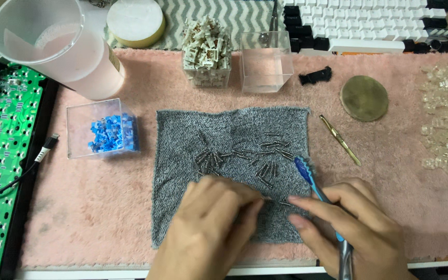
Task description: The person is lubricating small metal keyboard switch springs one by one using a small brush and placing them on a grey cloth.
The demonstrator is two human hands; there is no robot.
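Hidden: both wrists cut off by the lower edge; the toothbrush handle end too
Left hand: fingers pinched on one small metal spring, hard to make out
Right hand: grasping a blue toothbrush, bristles just beyond its fingertips
Springs: scattered ahead of both hands on the grey towelling cloth

Springs: small, dark metal, scattered loose on the grey cloth.
Toothbrush: blue, bristle head resting on cloth.
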